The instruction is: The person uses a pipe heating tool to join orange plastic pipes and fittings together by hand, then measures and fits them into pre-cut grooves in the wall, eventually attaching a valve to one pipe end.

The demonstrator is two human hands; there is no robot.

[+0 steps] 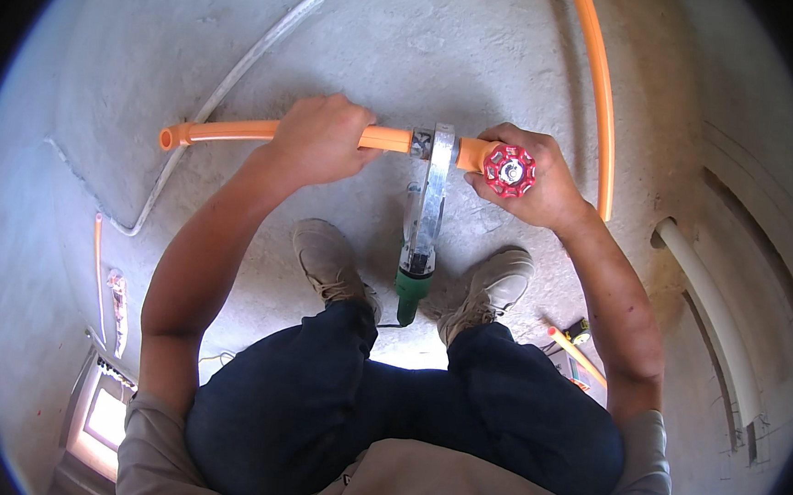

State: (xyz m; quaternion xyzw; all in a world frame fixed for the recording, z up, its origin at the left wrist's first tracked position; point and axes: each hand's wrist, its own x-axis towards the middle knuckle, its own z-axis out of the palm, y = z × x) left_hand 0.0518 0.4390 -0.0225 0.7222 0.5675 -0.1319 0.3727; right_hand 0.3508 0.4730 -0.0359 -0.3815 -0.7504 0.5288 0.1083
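left hand [319, 138] grips the orange pipe [230, 131], right hand [530, 179] clasps the valve [509, 169]; both sit pressed into the welding tool [430, 204], joint not yet made.

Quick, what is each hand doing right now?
Left hand: closed around the orange pipe.
Right hand: closed on the valve with the red handwheel.

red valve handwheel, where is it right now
In the head view the red valve handwheel sits right of centre, against the right hand, just right of the upright metal heating blade.
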